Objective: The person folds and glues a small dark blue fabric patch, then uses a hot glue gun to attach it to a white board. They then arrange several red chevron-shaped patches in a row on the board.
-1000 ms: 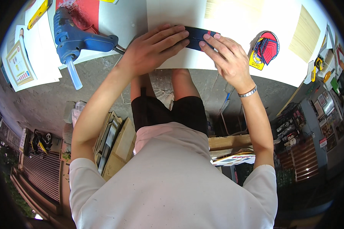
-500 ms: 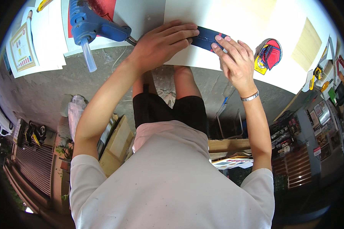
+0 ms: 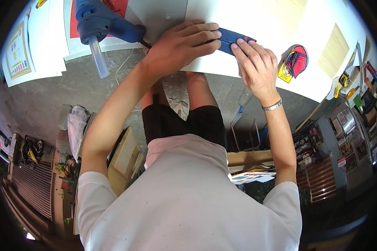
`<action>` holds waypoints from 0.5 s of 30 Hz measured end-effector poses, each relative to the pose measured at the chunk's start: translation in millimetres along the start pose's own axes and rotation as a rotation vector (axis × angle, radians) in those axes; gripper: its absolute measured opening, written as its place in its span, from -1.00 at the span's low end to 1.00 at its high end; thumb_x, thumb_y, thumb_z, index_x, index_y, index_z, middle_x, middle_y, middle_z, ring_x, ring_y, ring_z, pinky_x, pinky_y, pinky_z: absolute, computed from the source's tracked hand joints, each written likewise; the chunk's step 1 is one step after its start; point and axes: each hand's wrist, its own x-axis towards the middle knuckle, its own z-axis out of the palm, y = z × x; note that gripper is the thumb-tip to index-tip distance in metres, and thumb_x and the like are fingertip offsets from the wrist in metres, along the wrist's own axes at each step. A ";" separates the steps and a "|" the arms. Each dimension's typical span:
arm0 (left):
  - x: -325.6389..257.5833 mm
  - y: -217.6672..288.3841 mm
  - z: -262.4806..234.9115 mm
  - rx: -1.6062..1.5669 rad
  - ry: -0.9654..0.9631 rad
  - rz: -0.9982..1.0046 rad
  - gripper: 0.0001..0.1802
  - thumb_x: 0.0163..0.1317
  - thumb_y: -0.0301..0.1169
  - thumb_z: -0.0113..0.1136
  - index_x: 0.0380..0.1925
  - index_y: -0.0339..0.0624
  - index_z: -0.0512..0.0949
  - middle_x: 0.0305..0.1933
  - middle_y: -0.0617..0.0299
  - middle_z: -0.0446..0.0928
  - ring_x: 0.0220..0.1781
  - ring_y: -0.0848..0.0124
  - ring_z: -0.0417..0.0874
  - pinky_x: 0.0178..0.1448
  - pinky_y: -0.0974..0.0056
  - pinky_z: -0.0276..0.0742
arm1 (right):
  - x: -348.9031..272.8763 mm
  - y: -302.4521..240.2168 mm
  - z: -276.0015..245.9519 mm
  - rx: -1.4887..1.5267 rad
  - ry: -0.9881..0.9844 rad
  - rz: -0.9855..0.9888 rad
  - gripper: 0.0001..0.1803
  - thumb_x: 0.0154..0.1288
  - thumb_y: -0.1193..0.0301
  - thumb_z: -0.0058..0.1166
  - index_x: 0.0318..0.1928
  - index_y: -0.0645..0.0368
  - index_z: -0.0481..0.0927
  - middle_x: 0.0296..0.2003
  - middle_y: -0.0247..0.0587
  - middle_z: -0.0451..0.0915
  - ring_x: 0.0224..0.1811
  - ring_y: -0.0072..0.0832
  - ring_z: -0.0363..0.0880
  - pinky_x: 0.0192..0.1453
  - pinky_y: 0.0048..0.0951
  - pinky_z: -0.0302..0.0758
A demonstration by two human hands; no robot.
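Note:
A dark blue strip [image 3: 228, 35] with red marks at its right end lies on the white work surface [image 3: 213, 65]. My left hand [image 3: 178, 47] rests across its left end, fingers stretched out and the thumb hidden. On the strip's near right part lie the fingertips of my right hand [image 3: 257, 69], fingers extended. Between the hands a crease or seam runs along the strip. To the right is a shield-shaped patch [image 3: 296, 62] in red, dark blue and yellow. A blue glue gun [image 3: 109, 26] stands left of my left hand, a clear glue stick [image 3: 98, 57] jutting from it.
A framed certificate print [image 3: 19, 53] and white sheets lie at the far left, by a red sheet [image 3: 74, 21]. A pale wood-grain rectangle [image 3: 333, 49] lies right of the patch. Beyond it are a tape measure [image 3: 344, 78] and other hand tools. The surface's near edge borders my legs.
The view has shifted slightly. My right fingers have slid a little left and nearer along the strip, showing more of its red-marked end. My left hand stays on the left end.

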 end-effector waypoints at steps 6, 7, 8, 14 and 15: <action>-2.4 -1.9 -0.2 -0.010 -0.051 0.010 -0.49 0.11 -0.51 0.24 0.13 -0.07 0.67 0.24 0.27 0.62 0.39 0.25 0.58 0.49 0.04 0.51 | 1.7 4.8 -0.4 0.036 -0.065 -0.009 -0.41 0.28 0.47 0.20 0.33 -0.20 0.61 0.32 -0.55 0.58 0.31 -0.48 0.54 0.33 -0.26 0.43; -2.6 -2.1 0.6 -0.004 -0.046 0.020 -0.50 0.12 -0.51 0.24 0.13 -0.08 0.67 0.24 0.27 0.62 0.39 0.25 0.58 0.48 0.04 0.52 | 0.4 7.0 0.0 0.031 -0.065 -0.021 -0.41 0.28 0.47 0.20 0.34 -0.20 0.61 0.32 -0.55 0.58 0.32 -0.48 0.53 0.34 -0.26 0.44; -2.5 -2.6 1.5 0.007 -0.045 0.029 -0.51 0.13 -0.51 0.25 0.13 -0.09 0.67 0.24 0.27 0.62 0.39 0.25 0.58 0.48 0.04 0.53 | -0.8 9.3 0.6 0.025 -0.065 -0.032 -0.40 0.28 0.48 0.19 0.34 -0.21 0.61 0.33 -0.55 0.58 0.33 -0.47 0.53 0.34 -0.26 0.44; 1.3 0.0 4.6 0.020 -0.023 0.034 -0.58 0.15 -0.54 0.27 0.07 -0.18 0.68 0.23 0.27 0.62 0.37 0.25 0.60 0.44 0.08 0.57 | -1.1 15.5 1.6 0.109 -0.054 -0.041 -0.47 0.27 0.44 0.30 0.25 -0.22 0.69 0.33 -0.55 0.58 0.36 -0.45 0.53 0.45 -0.24 0.37; 2.1 1.1 4.6 0.017 -0.008 0.042 -0.60 0.15 -0.54 0.27 0.05 -0.20 0.68 0.23 0.26 0.63 0.37 0.24 0.60 0.44 0.08 0.58 | 0.5 15.2 -0.5 0.107 -0.071 -0.043 -0.47 0.28 0.43 0.30 0.27 -0.22 0.68 0.34 -0.55 0.58 0.37 -0.45 0.52 0.47 -0.22 0.37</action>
